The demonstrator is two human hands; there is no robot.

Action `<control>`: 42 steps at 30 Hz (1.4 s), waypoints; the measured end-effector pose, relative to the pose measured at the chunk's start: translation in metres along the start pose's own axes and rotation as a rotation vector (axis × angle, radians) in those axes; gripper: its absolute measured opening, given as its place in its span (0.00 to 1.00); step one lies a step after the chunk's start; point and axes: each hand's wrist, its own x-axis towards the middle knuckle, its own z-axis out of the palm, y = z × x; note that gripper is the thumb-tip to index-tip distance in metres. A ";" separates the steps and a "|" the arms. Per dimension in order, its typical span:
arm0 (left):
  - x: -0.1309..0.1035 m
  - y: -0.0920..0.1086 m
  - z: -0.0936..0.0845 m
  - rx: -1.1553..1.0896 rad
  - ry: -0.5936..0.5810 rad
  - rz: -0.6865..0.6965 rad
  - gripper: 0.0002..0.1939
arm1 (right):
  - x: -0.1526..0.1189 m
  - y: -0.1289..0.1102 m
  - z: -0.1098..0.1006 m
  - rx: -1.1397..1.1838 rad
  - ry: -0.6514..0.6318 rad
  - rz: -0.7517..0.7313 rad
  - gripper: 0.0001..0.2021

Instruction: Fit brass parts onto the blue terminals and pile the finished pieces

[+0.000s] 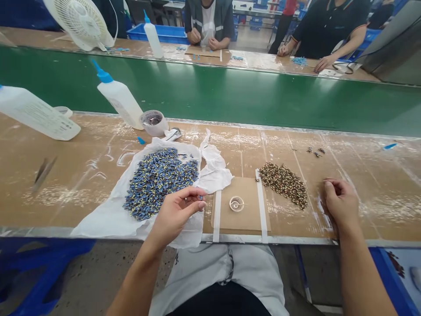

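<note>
Blue piece (pixel 201 198), tiny, sits between the thumb and forefinger tips of the left hand (pixel 176 213), pinched just above the bench (pixel 378 171); it is too small for its long axis to be made out. The left fingers point rightward, toward the cup (pixel 230 204), which lies to the right of the pinch and a little nearer the body. Of the two hands, the left is plainly the nearer to that cup. A thin stick (pixel 244 204) lies across the cup's rim, and the cup rests on a cardboard pad (pixel 245 224) with tape strips (pixel 262 206) down its sides. Brown pieces (pixel 284 184) lie heaped beyond the pad's right side, between it and the right hand (pixel 342 204). That hand rests on the bench with its fingers curled in; whether anything is inside them, I cannot tell. Behind the left hand and to its left, a heap of blue pieces (pixel 158 182) spreads over white paper (pixel 108 217). Farther out stand a tape roll (pixel 158 128) and a bottle (pixel 123 101), and across the green strip (pixel 213 92) other people are at work.
</note>
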 end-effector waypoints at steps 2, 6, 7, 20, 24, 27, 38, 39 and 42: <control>0.001 0.000 0.004 0.043 -0.018 0.044 0.08 | 0.000 0.001 0.000 0.004 0.000 0.005 0.12; 0.002 -0.002 0.007 0.148 -0.077 0.126 0.09 | -0.002 -0.001 0.001 0.015 0.010 0.009 0.13; 0.002 -0.002 0.007 0.165 -0.090 0.141 0.10 | -0.002 -0.002 0.001 0.026 0.017 0.015 0.14; -0.002 -0.022 0.028 0.114 -0.231 0.037 0.15 | -0.094 -0.153 0.007 0.362 -0.403 -0.165 0.09; -0.002 -0.024 0.027 0.150 -0.241 0.035 0.15 | -0.113 -0.184 0.027 0.497 -0.627 -0.087 0.12; -0.001 -0.026 0.026 0.166 -0.264 0.022 0.14 | -0.114 -0.193 0.036 0.527 -0.666 -0.060 0.12; -0.001 -0.029 0.030 0.209 -0.319 -0.011 0.13 | -0.107 -0.215 0.041 0.443 -0.639 -0.335 0.04; -0.001 -0.029 0.030 0.229 -0.317 0.010 0.13 | -0.107 -0.215 0.042 0.446 -0.641 -0.330 0.04; -0.001 -0.029 0.030 0.298 -0.310 0.076 0.13 | -0.108 -0.214 0.043 0.469 -0.653 -0.303 0.04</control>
